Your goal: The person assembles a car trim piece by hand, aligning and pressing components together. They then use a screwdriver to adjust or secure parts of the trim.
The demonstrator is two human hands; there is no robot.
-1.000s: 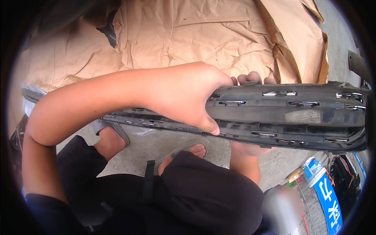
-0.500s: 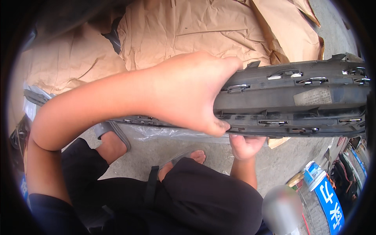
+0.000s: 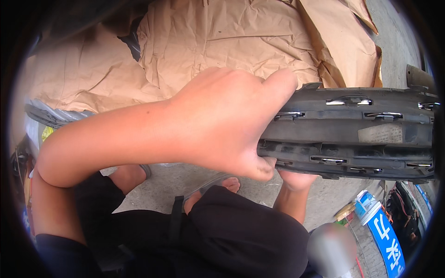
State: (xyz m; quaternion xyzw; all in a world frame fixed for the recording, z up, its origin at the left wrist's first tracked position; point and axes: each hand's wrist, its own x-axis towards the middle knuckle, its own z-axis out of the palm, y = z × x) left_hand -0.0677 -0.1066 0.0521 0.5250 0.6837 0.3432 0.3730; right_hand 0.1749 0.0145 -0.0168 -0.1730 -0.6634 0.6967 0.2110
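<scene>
A long black plastic car trim part (image 3: 320, 123), which looks like a grille seen from its back, runs from the middle to the right edge. Bright metal tabs poke through its slots, and a pale printed label (image 3: 381, 134) sticks to it. My left hand (image 3: 232, 123) clamps across its width, thumb on the near edge and fingers over the far edge. From below, my right hand (image 3: 297, 179) supports the near edge; its fingers are hidden beneath the part.
Creased brown paper (image 3: 232, 37) spreads behind the part. A dark strip (image 3: 44, 115) with clear plastic shows beyond my left elbow. On the concrete floor at the lower right are a white and blue bucket (image 3: 366, 206), a blue sign (image 3: 387, 241) and a blurred grey rounded thing (image 3: 331, 250).
The trim part has come slightly toward me and a little to the right. My left hand has moved nearer along with it, keeping its grip; my right hand stays underneath.
</scene>
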